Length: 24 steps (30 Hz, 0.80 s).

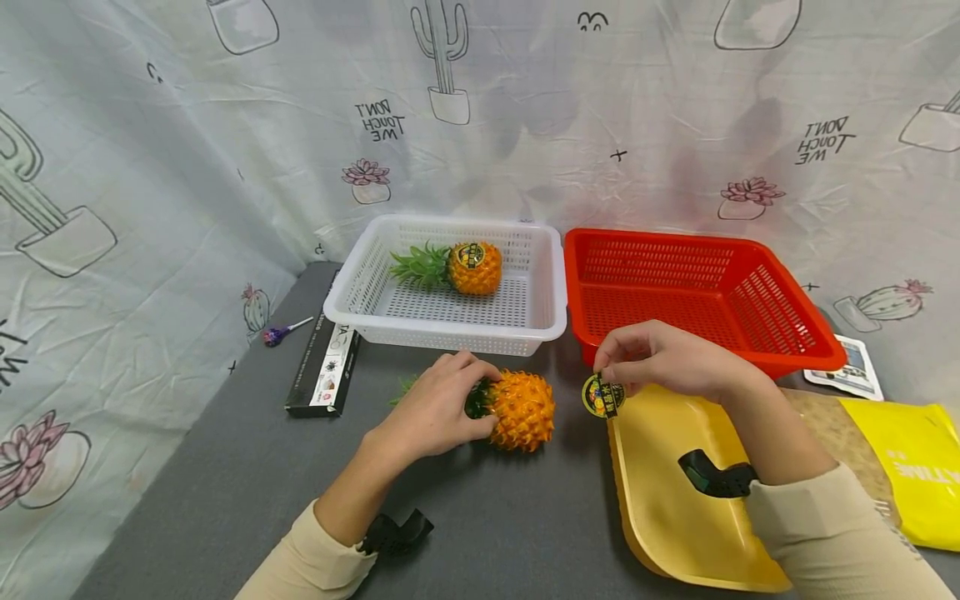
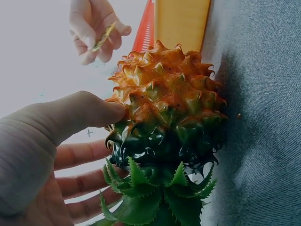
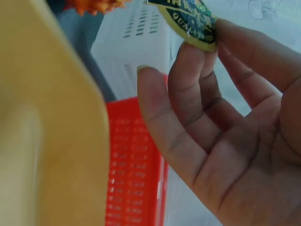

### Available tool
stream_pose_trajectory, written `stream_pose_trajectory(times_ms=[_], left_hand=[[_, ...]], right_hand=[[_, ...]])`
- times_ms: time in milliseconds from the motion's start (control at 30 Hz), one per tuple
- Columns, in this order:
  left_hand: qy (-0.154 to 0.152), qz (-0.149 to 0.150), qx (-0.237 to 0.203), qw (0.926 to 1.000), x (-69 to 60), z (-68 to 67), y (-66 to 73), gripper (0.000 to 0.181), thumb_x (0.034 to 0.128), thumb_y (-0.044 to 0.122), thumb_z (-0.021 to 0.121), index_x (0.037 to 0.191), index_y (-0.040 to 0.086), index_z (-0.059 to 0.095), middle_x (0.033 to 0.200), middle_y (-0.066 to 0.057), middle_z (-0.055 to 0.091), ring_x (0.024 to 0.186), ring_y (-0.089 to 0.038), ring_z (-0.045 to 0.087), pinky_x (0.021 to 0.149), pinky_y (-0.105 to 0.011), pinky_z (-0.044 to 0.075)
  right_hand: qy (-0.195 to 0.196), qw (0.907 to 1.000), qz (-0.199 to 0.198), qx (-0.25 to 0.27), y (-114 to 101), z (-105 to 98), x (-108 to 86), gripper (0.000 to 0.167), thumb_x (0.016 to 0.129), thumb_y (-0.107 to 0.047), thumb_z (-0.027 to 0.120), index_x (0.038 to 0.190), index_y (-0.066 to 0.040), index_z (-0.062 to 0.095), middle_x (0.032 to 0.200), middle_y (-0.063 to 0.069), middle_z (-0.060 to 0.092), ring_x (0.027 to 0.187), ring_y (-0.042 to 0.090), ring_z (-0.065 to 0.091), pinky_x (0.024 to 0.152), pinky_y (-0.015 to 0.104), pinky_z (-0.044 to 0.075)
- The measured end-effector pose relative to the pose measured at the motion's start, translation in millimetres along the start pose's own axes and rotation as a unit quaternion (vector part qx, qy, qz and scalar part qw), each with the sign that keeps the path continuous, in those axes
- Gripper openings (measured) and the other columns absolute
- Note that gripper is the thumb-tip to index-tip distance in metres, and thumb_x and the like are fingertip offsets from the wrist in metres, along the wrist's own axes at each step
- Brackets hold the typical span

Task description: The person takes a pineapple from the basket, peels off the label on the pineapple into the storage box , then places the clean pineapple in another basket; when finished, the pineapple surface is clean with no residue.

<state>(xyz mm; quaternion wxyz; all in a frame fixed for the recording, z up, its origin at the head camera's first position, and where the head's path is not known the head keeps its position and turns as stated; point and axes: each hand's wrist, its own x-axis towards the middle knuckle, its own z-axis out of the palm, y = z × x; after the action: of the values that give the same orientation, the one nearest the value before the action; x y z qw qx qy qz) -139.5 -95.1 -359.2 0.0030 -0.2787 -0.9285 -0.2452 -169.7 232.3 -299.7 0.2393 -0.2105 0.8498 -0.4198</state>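
Observation:
An orange toy pineapple with green leaves lies on the grey table, and my left hand grips it round its leafy end. Up close in the left wrist view, the thumb presses the spiky side of the pineapple and the other fingers pass behind it. My right hand pinches a round black-and-yellow label between thumb and fingers, over the corner of the yellow tray. The label has printed letters on it in the right wrist view.
Behind stands a white basket holding another pineapple with a round label. Beside it is a red basket. A yellow tray lies at the right, near a yellow packet. A black box and a lollipop lie left.

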Motion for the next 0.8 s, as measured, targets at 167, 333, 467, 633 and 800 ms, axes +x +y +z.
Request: stream_pose_trajectory(times_ms=[167, 333, 467, 633, 800], left_hand=[[-0.001, 0.0, 0.005, 1.0, 0.3, -0.1, 0.1, 0.048, 0.0859, 0.031, 0.079, 0.13, 0.015, 0.068, 0.118, -0.002, 0.064, 0.11, -0.026, 0.057, 0.094, -0.046, 0.049], [-0.005, -0.002, 0.003, 1.0, -0.4, -0.9, 0.2, 0.049, 0.0866, 0.032, 0.079, 0.131, 0.014, 0.067, 0.118, -0.002, 0.064, 0.11, -0.027, 0.057, 0.095, -0.046, 0.049], [-0.003, -0.002, 0.003, 1.0, -0.8, -1.2, -0.4, 0.048, 0.0865, 0.031, 0.079, 0.13, 0.014, 0.068, 0.118, -0.002, 0.064, 0.11, -0.027, 0.057, 0.094, -0.046, 0.049], [-0.003, -0.004, 0.002, 1.0, -0.7, -1.5, -0.1, 0.049, 0.0865, 0.032, 0.079, 0.131, 0.014, 0.067, 0.12, -0.003, 0.064, 0.11, -0.027, 0.057, 0.096, -0.046, 0.049], [-0.002, 0.0, 0.005, 1.0, 0.0, -0.3, -0.1, 0.049, 0.0866, 0.031, 0.079, 0.131, 0.014, 0.067, 0.12, -0.003, 0.064, 0.11, -0.027, 0.057, 0.095, -0.046, 0.049]], right_hand=[[0.011, 0.9994, 0.023, 0.024, 12.7, -3.9, -4.0, 0.017, 0.099, -0.018, 0.069, 0.107, -0.004, 0.07, 0.095, 0.01, 0.069, 0.088, 0.025, 0.065, 0.083, 0.037, 0.057], [0.02, 0.9984, 0.044, 0.03, 25.6, -6.6, -7.5, 0.018, 0.1, -0.019, 0.068, 0.109, -0.003, 0.068, 0.096, 0.012, 0.069, 0.089, 0.027, 0.066, 0.084, 0.038, 0.058], [0.017, 0.998, 0.05, 0.035, 31.6, -8.5, -9.6, 0.018, 0.101, -0.017, 0.065, 0.11, -0.002, 0.067, 0.098, 0.014, 0.068, 0.091, 0.027, 0.066, 0.085, 0.039, 0.058], [0.006, 0.9981, 0.048, 0.038, 36.2, -8.2, -12.1, 0.016, 0.101, -0.014, 0.062, 0.109, -0.001, 0.065, 0.099, 0.015, 0.066, 0.094, 0.028, 0.067, 0.086, 0.04, 0.058], [-0.013, 0.9972, 0.057, 0.046, 46.3, -5.6, -17.4, 0.018, 0.101, -0.013, 0.062, 0.112, 0.002, 0.064, 0.098, 0.013, 0.066, 0.092, 0.023, 0.067, 0.084, 0.04, 0.059]])
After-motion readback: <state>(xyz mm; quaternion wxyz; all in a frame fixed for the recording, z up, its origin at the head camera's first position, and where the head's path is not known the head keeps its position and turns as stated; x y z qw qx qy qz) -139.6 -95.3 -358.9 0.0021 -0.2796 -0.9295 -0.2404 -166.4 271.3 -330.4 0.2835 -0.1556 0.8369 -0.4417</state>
